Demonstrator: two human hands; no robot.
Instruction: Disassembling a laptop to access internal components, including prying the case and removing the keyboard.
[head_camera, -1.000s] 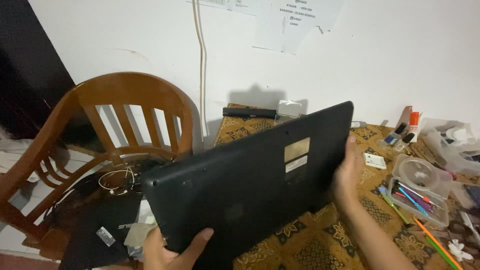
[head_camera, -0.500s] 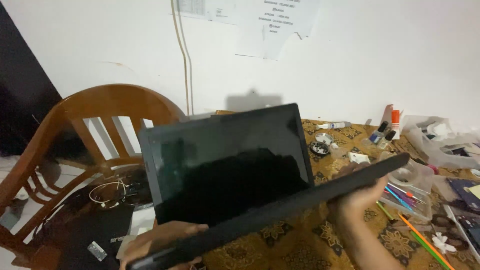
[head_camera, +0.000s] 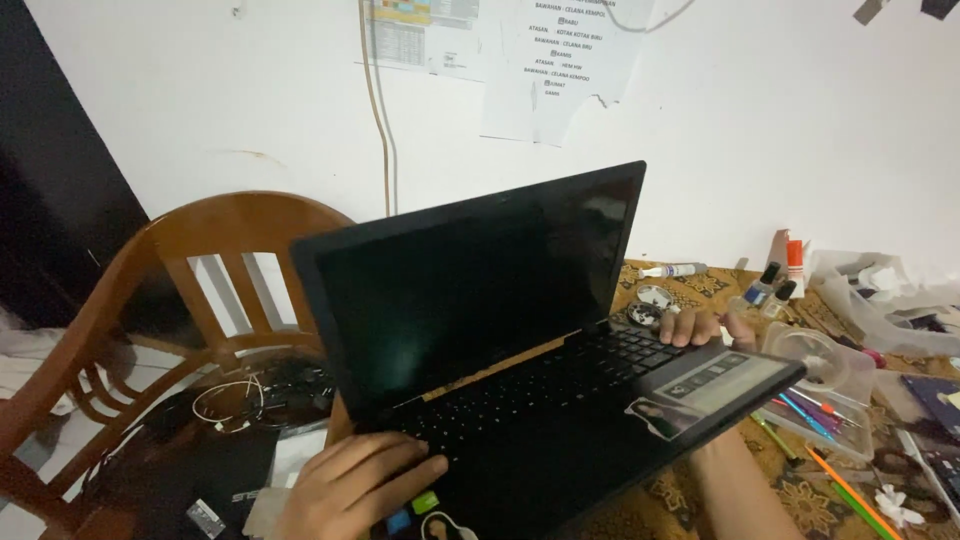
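Observation:
An open black laptop (head_camera: 520, 330) fills the middle of the view, held tilted above a table with a patterned brown cloth (head_camera: 700, 505). Its screen is dark and faces me; stickers sit on the palm rest. My left hand (head_camera: 350, 485) grips the laptop's near left corner, fingers lying over the keyboard edge. My right hand (head_camera: 705, 325) holds the far right side of the base, fingers curled over its edge, forearm passing under the base.
A wooden chair (head_camera: 200, 240) stands at the left with cables (head_camera: 235, 400) and dark items on its seat. At the right lie a clear plastic box of pens (head_camera: 830, 400), small bottles (head_camera: 770, 285) and a glue tube (head_camera: 795, 260). Papers hang on the white wall (head_camera: 800, 120).
The laptop first showed its closed underside, then turned over and opened. Now its screen stands up toward me and the keyboard is exposed, with both hands shifted onto the base.

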